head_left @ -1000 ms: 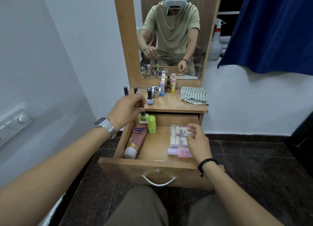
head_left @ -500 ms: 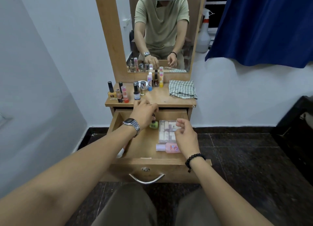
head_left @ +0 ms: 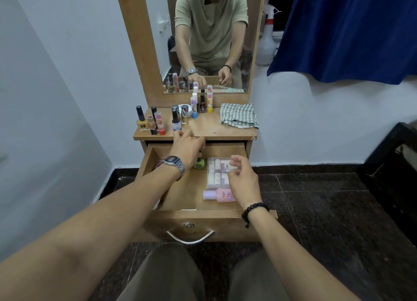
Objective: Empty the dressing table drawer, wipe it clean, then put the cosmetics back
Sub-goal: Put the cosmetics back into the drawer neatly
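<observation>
**Hands in the Open Drawer**

Inside the open drawer (head_left: 146,163), the left hand (head_left: 188,146) reaches toward the back, its fingers curled over the cap of a green nail polish bottle (head_left: 199,164) standing upright on the drawer floor. The right hand (head_left: 244,180) hovers with loosely curled fingers over a clear case of small bottles (head_left: 216,172), holding nothing. A pink bottle (head_left: 220,195) lies flat just before the case. More cosmetics (head_left: 158,122) stand on the tabletop, a checked cloth (head_left: 239,115) well apart from them.

Both forearms reach forward; left hand (head_left: 188,148) curls downward, right hand (head_left: 243,180) hovers, fingers loosely bent.
</observation>
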